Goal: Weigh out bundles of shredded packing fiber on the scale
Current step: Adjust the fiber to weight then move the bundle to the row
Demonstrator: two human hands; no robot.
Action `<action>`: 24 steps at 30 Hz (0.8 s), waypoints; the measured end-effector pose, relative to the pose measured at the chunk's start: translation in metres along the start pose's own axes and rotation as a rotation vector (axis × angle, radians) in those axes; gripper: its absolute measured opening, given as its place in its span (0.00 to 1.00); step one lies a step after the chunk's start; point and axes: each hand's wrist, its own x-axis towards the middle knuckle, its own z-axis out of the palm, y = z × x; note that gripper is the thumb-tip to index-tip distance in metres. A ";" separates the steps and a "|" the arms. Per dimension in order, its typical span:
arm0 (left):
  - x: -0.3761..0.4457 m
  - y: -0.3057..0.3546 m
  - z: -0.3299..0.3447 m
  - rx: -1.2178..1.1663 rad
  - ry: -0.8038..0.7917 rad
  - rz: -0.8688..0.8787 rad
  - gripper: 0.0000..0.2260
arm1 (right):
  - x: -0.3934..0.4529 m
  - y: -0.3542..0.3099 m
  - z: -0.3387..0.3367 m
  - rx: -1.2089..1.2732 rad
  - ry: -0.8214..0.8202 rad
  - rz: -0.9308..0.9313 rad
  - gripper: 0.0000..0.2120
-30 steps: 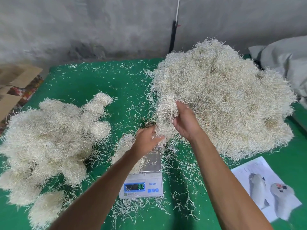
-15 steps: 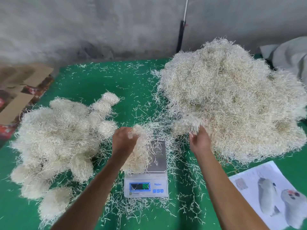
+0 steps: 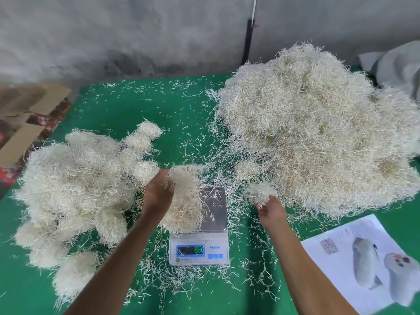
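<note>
A small white digital scale [image 3: 200, 248] with a steel pan and a lit display stands on the green table. My left hand [image 3: 156, 194] holds a pale fiber bundle [image 3: 185, 201] over the pan's left part; whether the bundle rests on the pan is unclear. My right hand [image 3: 270, 210] pinches a small tuft of fiber [image 3: 261, 192] just right of the scale, at the foot of the big loose fiber heap [image 3: 318, 123]. A pile of rounded, made-up bundles [image 3: 77, 178] lies to the left.
Loose strands litter the green table [image 3: 136, 110] around the scale. A printed paper sheet [image 3: 363, 260] lies at the front right. Cardboard [image 3: 27, 123] sits off the left edge, grey cloth [image 3: 400, 67] at the back right, a grey wall behind.
My hands came apart: the left brought its bundle down toward the scale pan, and the right dropped back to the edge of the big heap and pulled off a small tuft.
</note>
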 end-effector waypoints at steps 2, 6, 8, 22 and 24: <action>-0.004 -0.001 0.001 0.055 -0.100 0.053 0.16 | -0.002 -0.012 0.013 0.056 -0.050 0.089 0.22; -0.011 -0.003 0.005 0.130 -0.375 0.224 0.28 | -0.015 -0.072 0.041 0.335 -0.284 0.132 0.24; -0.013 -0.002 0.002 0.121 -0.443 0.216 0.36 | -0.015 -0.103 0.046 0.521 -0.442 0.013 0.24; -0.036 -0.030 -0.025 -0.040 -0.187 0.127 0.18 | -0.053 0.007 0.043 0.057 -0.327 -0.012 0.05; -0.042 -0.040 -0.026 -0.049 -0.171 0.136 0.17 | -0.058 0.014 0.046 -0.032 -0.353 -0.074 0.06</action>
